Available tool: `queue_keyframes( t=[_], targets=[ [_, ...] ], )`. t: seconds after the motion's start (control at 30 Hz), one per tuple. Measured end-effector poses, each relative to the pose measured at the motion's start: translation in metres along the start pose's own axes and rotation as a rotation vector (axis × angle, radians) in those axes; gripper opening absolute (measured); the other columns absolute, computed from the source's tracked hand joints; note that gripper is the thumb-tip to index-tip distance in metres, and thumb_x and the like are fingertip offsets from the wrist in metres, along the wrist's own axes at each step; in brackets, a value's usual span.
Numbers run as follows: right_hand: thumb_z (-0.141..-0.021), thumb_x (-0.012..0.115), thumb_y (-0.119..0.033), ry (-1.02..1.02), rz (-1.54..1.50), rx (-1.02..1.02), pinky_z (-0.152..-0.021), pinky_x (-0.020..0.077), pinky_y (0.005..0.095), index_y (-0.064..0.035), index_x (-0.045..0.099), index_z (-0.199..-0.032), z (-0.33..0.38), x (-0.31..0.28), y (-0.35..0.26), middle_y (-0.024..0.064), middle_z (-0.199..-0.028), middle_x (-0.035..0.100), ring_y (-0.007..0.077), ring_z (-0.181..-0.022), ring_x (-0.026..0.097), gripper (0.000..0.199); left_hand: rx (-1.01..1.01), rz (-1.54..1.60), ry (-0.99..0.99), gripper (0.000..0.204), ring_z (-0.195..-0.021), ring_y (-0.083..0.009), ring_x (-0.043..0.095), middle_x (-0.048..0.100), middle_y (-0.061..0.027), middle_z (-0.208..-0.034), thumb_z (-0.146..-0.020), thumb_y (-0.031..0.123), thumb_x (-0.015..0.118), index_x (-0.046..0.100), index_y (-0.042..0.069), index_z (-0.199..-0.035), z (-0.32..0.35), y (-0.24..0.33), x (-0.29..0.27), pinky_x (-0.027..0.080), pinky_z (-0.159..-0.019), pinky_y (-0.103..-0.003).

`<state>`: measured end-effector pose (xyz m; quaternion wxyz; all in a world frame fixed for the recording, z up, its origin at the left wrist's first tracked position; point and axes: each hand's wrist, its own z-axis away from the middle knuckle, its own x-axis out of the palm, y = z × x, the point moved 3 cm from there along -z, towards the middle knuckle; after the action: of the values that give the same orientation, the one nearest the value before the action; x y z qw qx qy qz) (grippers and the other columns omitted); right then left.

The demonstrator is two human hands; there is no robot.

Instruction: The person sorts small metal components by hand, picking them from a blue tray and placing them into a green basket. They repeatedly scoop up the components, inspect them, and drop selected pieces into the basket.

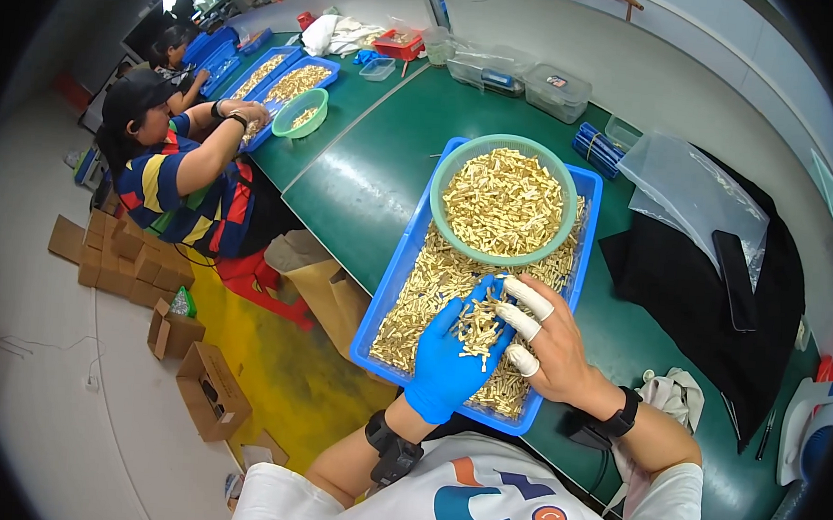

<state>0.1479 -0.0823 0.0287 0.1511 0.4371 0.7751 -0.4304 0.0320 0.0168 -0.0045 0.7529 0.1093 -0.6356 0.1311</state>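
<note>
Yellow pieces (478, 330) beside green basket (437, 204)

A black cloth (640, 269) lies on the right of the green table (344, 194), with a clear plastic bag (697, 196) and a dark phone (735, 279) on it. A pen (766, 436) lies near its lower corner. A bundle of blue tubes (598, 149) sits near a clear box (555, 92) (lidded) by the partition (545, 25). Farther left are a red basket (398, 43) and a white cloth (340, 36). At the table's left edge, a co-worker (187, 184) wears a dark cap (139, 91) and striped shirt (158, 201). Brown cartons (135, 267) are stacked on the floor (50, 333), beside yellow flooring (312, 401).
</note>
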Motion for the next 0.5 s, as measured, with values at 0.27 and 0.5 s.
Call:
queue_keyframes(
  t=[0.27,0.5],
  targets=[
    [-0.096,0.043,-0.050,-0.148,0.136,-0.027,-0.106,0.0271,0.0611,-0.0102,0.055,-0.130,-0.002,0.000,-0.006,0.0200,-0.143,0.041,0.0466,-0.131,0.036,0.054,0.042,-0.022,0.044,0.050,-0.134,-0.0254,0.040,0.037,-0.0104,-0.149,-0.102,0.031,0.034,0.032,0.009,-0.148,0.001,-0.003,0.019,0.031,-0.113,-0.044],
    [-0.090,0.041,-0.062,-0.404,0.244,-0.099,-0.107,0.0133,0.0692,-0.0165,0.054,-0.133,-0.011,0.005,-0.015,0.0172,-0.147,0.037,0.0463,-0.136,0.027,0.064,-0.068,-0.053,0.027,0.051,-0.132,-0.0281,0.042,0.041,-0.0118,-0.145,-0.102,0.035,0.034,0.036,0.010,-0.146,0.001,-0.005,0.008,0.033,-0.111,-0.046]
  ],
)
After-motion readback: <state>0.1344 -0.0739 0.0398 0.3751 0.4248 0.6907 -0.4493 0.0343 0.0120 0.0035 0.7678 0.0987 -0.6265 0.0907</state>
